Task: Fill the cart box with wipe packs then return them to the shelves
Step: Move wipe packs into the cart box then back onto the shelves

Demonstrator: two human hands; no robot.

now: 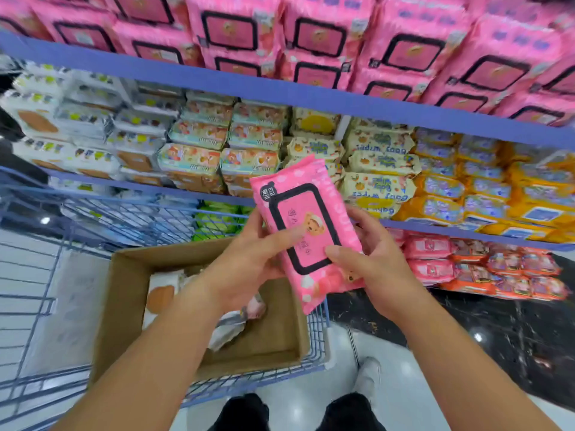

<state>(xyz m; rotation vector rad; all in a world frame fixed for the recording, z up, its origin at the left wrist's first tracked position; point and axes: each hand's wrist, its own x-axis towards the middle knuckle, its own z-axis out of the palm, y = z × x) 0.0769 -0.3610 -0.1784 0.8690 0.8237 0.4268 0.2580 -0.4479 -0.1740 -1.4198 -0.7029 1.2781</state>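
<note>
I hold a pink wipe pack point(306, 225) with a black-framed lid and a bear picture in both hands, above the far right corner of the cardboard box. My left hand point(249, 262) grips its left edge, thumb on the front. My right hand point(370, 259) grips the lower right edge. The open cardboard box point(124, 293) sits in a blue wire cart point(34, 306) and holds a white pack with an orange lid point(161, 293) and another pack partly hidden by my left arm. Matching pink packs point(311, 38) fill the top shelf.
Blue shelves point(280, 91) run across the view. The middle shelf carries white, teal, yellow and orange wipe packs; the lowest carries green and red-pink packs point(466, 265). The floor is dark marble by the shelves and light tile under my feet point(370, 377).
</note>
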